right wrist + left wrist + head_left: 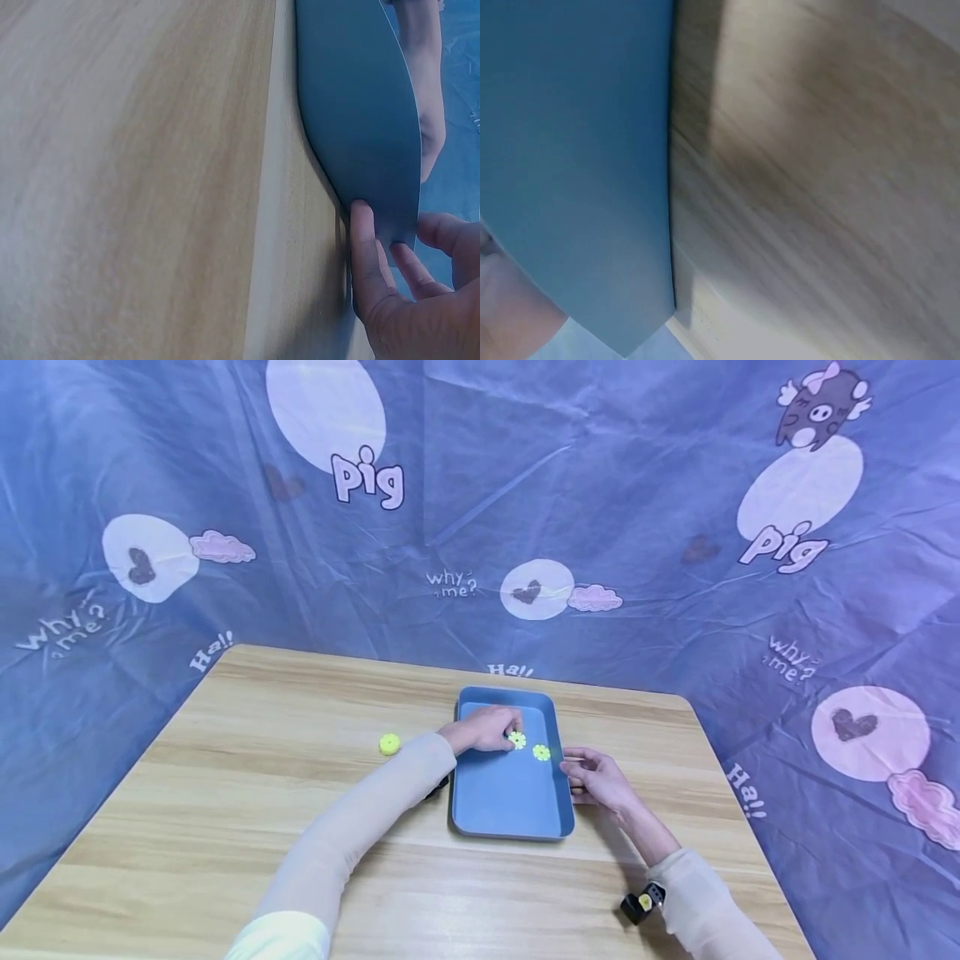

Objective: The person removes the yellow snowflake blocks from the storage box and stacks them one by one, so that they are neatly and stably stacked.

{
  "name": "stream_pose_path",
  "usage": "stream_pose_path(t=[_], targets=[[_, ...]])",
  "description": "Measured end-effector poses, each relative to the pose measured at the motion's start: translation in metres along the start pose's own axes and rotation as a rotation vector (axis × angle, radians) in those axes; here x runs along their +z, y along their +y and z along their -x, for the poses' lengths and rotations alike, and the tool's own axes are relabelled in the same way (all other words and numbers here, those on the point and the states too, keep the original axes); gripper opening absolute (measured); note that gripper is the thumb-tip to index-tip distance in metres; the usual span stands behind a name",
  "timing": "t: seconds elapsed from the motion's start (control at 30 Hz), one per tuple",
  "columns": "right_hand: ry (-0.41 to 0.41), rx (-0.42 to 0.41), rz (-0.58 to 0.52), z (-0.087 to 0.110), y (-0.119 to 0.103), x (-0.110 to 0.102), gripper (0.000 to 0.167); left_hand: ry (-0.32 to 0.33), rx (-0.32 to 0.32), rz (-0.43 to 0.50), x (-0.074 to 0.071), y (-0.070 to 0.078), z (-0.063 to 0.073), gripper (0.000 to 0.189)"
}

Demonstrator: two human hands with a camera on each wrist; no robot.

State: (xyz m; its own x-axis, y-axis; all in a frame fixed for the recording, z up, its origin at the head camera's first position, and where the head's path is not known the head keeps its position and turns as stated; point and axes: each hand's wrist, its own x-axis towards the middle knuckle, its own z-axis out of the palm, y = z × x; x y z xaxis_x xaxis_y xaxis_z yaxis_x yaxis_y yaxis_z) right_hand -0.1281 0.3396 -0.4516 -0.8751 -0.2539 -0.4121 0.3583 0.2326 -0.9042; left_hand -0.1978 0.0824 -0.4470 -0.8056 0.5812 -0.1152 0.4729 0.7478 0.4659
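A blue rectangular tray [513, 810] lies on the wooden table. My left hand [491, 728] reaches over its left wall and pinches a small yellow flower-shaped disc [517, 741] low over the tray floor. A second flower-shaped disc [542, 752] lies just to the right inside the tray. My right hand [600, 781] holds the tray's right wall, thumb at the rim and fingers against the outside. In the right wrist view, those fingertips [361, 214] press on the tray wall [360, 112]. The left wrist view shows mostly the outer tray wall [577, 150], with part of the left hand [514, 315] behind it.
A yellow round notched piece [389, 744] sits on the table [300, 727] left of the tray, close to the left forearm. Behind the table's back edge hangs a blue printed cloth [465, 527]. A black wrist camera [641, 903] is strapped at the right sleeve.
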Motion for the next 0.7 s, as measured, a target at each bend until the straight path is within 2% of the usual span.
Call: stream_pose_path(t=[0.4, 0.7], targets=[[-0.017, -0.008, -0.005, 0.001, -0.001, 0.002, 0.056, 0.018, -0.031, 0.062, -0.006, -0.004, 0.011, 0.019], [-0.018, -0.011, -0.016, 0.001, 0.000, 0.001, 0.057, 0.063, -0.027, 0.098, -0.010, -0.010, 0.020, 0.011]])
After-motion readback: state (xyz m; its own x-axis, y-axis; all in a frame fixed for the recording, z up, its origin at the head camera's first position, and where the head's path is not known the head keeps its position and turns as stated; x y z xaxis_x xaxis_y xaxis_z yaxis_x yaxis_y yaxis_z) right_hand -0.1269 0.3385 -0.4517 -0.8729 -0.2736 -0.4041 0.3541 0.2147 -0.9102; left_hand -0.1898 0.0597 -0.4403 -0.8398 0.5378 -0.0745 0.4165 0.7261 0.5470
